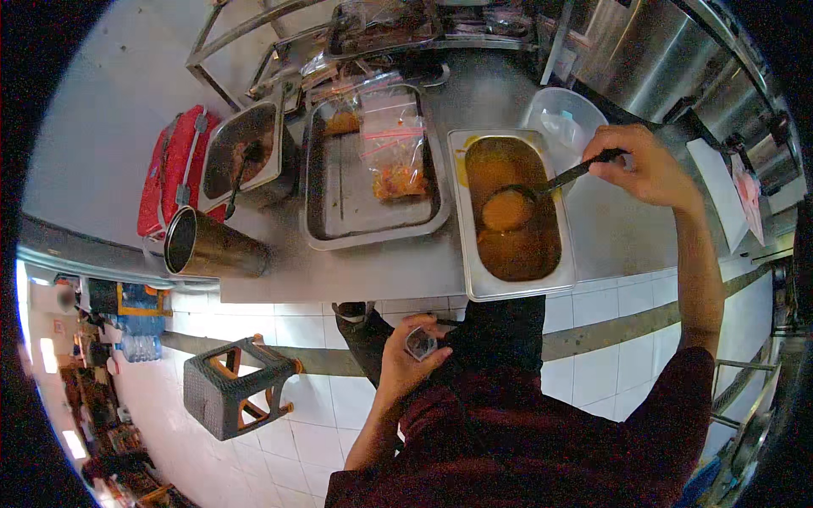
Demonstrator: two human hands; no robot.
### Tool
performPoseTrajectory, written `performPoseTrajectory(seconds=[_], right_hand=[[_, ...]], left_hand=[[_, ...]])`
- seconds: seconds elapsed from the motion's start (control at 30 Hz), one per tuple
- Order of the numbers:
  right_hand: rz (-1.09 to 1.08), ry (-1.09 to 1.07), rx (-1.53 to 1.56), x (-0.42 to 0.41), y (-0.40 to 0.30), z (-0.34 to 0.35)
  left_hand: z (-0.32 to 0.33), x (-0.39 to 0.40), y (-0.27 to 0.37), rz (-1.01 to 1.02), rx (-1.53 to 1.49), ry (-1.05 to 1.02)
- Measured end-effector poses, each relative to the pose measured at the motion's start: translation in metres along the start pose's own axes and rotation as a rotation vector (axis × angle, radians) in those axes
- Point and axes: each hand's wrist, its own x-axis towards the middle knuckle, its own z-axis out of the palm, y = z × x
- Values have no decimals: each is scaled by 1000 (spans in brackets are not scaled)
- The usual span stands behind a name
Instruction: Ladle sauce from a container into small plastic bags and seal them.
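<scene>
My right hand grips the handle of a black ladle, whose bowl is full of orange-brown sauce. The ladle bowl is at the sauce inside a deep rectangular steel pan at the table's front edge. Sauce is smeared on the pan's upper left rim. Low in front of my body, off the table, my left hand holds a small clear plastic cup. Behind the pan, partly hidden by my right hand, is a translucent plastic tub.
A steel tray holds zip bags of food. To its left are another steel pan with a dark utensil, a red bag and a metal tumbler. A dark stool stands on the tiled floor.
</scene>
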Motion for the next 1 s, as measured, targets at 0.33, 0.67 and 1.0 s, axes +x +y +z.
performPoseTrajectory(seconds=[0.33, 0.67, 1.0], right_hand=[[-10, 257, 200, -32, 21, 33], [2, 274, 208, -34, 14, 37], [9, 318, 153, -36, 10, 43]], left_hand=[[-9, -3, 27, 79, 0, -11], [-3, 53, 103, 385, 91, 90], [14, 99, 117, 680, 238, 111]])
